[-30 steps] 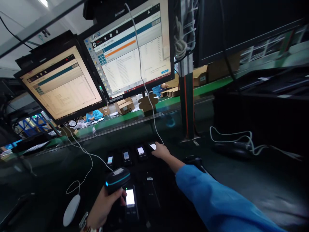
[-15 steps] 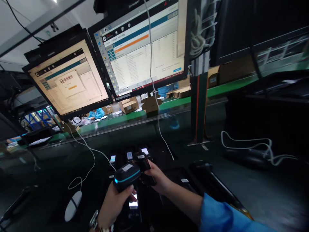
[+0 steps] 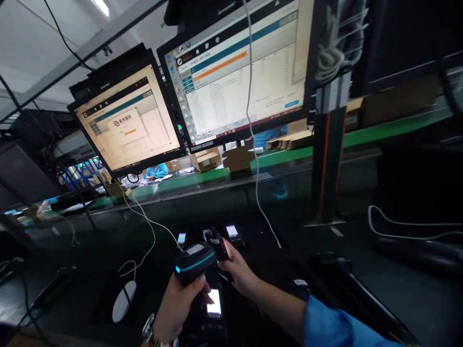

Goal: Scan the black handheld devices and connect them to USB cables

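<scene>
Two hands, head view: the left hand (image 3: 181, 302) is wrapped around a handheld scanner (image 3: 196, 263), its thumb along the underside of the scanner's head; the right hand (image 3: 237, 271) pinches a black handset (image 3: 216, 243) between thumb and fingers.
Scanner direction: the head's visible long axis runs slightly upward from left to right, with the small blue light at the left end and a teal stripe along the side facing the camera; the grip is mostly hidden by the left hand.
Black handset direction: its long axis slants from upper left to lower right, a white label facing the camera.
Scanner position: above the left hand's fingers, left of the right hand.
Black handset position: at the right hand's fingertips, just beside the scanner's right end; whether they touch, I cannot tell.
Lit phone (image 3: 214, 303): below the scanner, the left hand's fingertips overlapping its bright screen.
Back row: three lit screens (image 3: 231, 231) beyond the hands, the middle one partly covered by the black handset.
Mouse (image 3: 124, 302): white, left of the left hand.
</scene>
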### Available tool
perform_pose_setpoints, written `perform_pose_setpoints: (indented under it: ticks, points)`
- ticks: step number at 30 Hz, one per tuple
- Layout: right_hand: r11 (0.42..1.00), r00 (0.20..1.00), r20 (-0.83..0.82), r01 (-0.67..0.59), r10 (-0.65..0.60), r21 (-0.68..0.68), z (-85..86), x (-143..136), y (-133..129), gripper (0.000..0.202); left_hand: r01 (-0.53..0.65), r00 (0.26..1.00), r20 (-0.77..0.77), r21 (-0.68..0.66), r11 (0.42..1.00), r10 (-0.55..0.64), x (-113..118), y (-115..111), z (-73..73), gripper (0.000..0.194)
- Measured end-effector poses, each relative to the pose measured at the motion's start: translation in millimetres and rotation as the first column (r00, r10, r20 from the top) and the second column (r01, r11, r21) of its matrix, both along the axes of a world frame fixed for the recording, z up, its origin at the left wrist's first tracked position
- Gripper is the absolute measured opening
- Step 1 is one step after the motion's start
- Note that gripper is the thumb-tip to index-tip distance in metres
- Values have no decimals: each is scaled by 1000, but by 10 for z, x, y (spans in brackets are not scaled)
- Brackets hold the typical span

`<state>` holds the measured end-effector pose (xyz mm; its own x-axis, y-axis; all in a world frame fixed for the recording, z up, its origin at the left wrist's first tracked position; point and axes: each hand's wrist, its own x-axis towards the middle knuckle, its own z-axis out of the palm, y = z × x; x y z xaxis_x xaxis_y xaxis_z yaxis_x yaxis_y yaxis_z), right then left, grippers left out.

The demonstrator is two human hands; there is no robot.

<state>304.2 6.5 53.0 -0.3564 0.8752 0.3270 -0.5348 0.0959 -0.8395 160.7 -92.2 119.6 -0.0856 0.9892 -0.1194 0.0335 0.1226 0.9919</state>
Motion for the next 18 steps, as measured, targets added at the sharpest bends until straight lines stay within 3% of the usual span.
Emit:
perform_pose_setpoints:
  ticks: [18]
  points:
    - [1000, 1000, 25, 10, -11, 26, 11, -105, -5, 53, -148, 989, 23, 20, 989, 147, -102, -69, 110, 50]
